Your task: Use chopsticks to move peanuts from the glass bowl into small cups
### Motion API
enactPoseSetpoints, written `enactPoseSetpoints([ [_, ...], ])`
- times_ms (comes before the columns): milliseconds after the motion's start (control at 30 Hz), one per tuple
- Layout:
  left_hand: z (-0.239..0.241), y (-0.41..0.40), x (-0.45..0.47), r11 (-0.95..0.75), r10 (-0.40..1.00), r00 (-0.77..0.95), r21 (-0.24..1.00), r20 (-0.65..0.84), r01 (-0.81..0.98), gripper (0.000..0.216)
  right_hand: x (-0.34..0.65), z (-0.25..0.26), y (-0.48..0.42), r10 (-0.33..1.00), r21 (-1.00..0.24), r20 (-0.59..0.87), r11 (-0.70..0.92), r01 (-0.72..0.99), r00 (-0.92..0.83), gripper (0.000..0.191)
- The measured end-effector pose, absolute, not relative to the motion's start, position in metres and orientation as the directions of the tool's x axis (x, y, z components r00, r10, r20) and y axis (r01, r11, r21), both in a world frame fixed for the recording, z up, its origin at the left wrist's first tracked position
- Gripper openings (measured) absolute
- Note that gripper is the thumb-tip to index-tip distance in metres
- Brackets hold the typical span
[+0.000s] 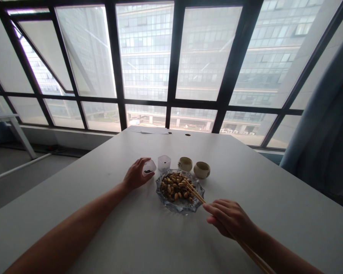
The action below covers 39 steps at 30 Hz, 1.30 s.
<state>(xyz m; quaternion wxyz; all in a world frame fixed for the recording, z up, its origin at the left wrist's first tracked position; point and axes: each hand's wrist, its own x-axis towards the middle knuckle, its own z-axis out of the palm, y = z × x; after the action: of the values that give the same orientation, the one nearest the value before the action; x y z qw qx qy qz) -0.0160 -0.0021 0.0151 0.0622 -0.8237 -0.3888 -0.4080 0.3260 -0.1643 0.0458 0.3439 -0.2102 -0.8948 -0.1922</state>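
My left hand (pixel 137 173) is closed round a small clear plastic cup (pixel 150 166), tilted so that a few dark bits show inside. Beside it stands a second clear cup (pixel 164 163) with a small dark speck in it. A scalloped glass dish (pixel 180 207) holds a heap of nuts in their shells (pixel 175 185) mixed with smaller dark pieces. From the right, my right hand (pixel 231 217) grips a pair of chopsticks (pixel 196 194), their tips touching the heap. Whether a nut is pinched between the tips I cannot tell.
Two small cream-coloured ceramic cups (pixel 185 164) stand just behind the dish. White paper (pixel 148 130) lies at the far end of the white table (pixel 125 228), near two round holes. Beyond are tall windows, with a blue curtain (pixel 317 114) at the right and another table (pixel 5 117) at the left.
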Motion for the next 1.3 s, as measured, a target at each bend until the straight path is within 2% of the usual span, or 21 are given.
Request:
enactPoseSetpoints([
  [67,0.015,-0.002,-0.016,-0.693,0.582,0.366,0.208,0.726,0.690,0.054,0.327,0.043,-0.164,0.284,0.122,0.722,0.845,0.520,-0.631,0.023],
  [100,0.016,-0.002,-0.016,-0.696,0.573,0.367,0.199,0.733,0.690,0.054,0.327,0.040,-0.164,0.331,0.040,0.740,0.847,0.530,-0.585,0.025],
  [133,0.016,-0.002,-0.016,-0.699,0.561,0.367,0.187,0.742,0.690,0.053,0.327,0.037,-0.165,0.401,-0.076,0.757,0.838,0.540,-0.515,0.028],
  [200,0.017,-0.002,-0.015,-0.704,0.532,0.369,0.156,0.762,0.693,0.052,0.323,0.032,-0.165,0.583,-0.387,0.761,0.760,0.523,-0.285,0.033],
  [267,0.018,-0.002,-0.015,-0.707,0.510,0.373,0.131,0.775,0.695,0.050,0.317,0.028,-0.165,0.750,-0.695,0.661,0.606,0.387,0.012,0.041],
  [300,0.019,-0.003,-0.015,-0.708,0.506,0.374,0.126,0.777,0.695,0.050,0.314,0.027,-0.164,0.810,-0.808,0.569,0.520,0.278,0.139,0.046],
  [367,0.019,-0.003,-0.015,-0.708,0.510,0.378,0.127,0.773,0.695,0.049,0.308,0.028,-0.161,0.882,-0.928,0.366,0.369,0.048,0.297,0.054],
  [467,0.018,-0.003,-0.015,-0.690,0.540,0.373,0.143,0.755,0.709,0.048,0.305,0.033,-0.157,0.920,-0.957,0.157,0.231,-0.173,0.360,0.061],
  [600,0.017,-0.005,-0.014,-0.577,0.659,0.299,0.208,0.690,0.790,0.046,0.305,0.037,-0.157,0.928,-0.950,0.090,0.189,-0.250,0.360,0.063],
  [700,0.024,-0.005,-0.017,-0.481,0.770,0.268,0.251,0.579,0.840,0.051,0.305,0.038,-0.161,0.934,-0.955,0.124,0.205,-0.217,0.335,0.064],
  [833,0.052,0.000,-0.020,-0.437,0.852,0.307,0.253,0.425,0.863,0.079,0.314,0.040,-0.157,0.925,-0.951,0.198,0.261,-0.165,0.325,0.063],
  [900,0.071,0.001,-0.009,-0.482,0.818,0.332,0.244,0.470,0.841,0.086,0.326,0.042,-0.149,0.903,-0.941,0.236,0.304,-0.148,0.359,0.062],
  [1000,0.095,-0.002,0.034,-0.599,0.729,0.424,0.201,0.538,0.775,0.076,0.351,0.048,-0.134,0.838,-0.916,0.292,0.384,-0.118,0.460,0.063],
  [1067,0.102,-0.005,0.076,-0.668,0.702,0.541,0.168,0.463,0.724,0.070,0.371,0.051,-0.126,0.787,-0.903,0.315,0.420,-0.086,0.530,0.063],
  [1167,0.103,-0.005,0.142,-0.733,0.662,0.669,0.109,0.337,0.671,0.073,0.399,0.055,-0.119,0.721,-0.893,0.350,0.450,-0.020,0.598,0.064],
  [1300,0.098,0.008,0.203,-0.742,0.669,0.729,0.073,0.146,0.667,0.087,0.419,0.056,-0.118,0.682,-0.885,0.382,0.464,0.034,0.623,0.065],
])
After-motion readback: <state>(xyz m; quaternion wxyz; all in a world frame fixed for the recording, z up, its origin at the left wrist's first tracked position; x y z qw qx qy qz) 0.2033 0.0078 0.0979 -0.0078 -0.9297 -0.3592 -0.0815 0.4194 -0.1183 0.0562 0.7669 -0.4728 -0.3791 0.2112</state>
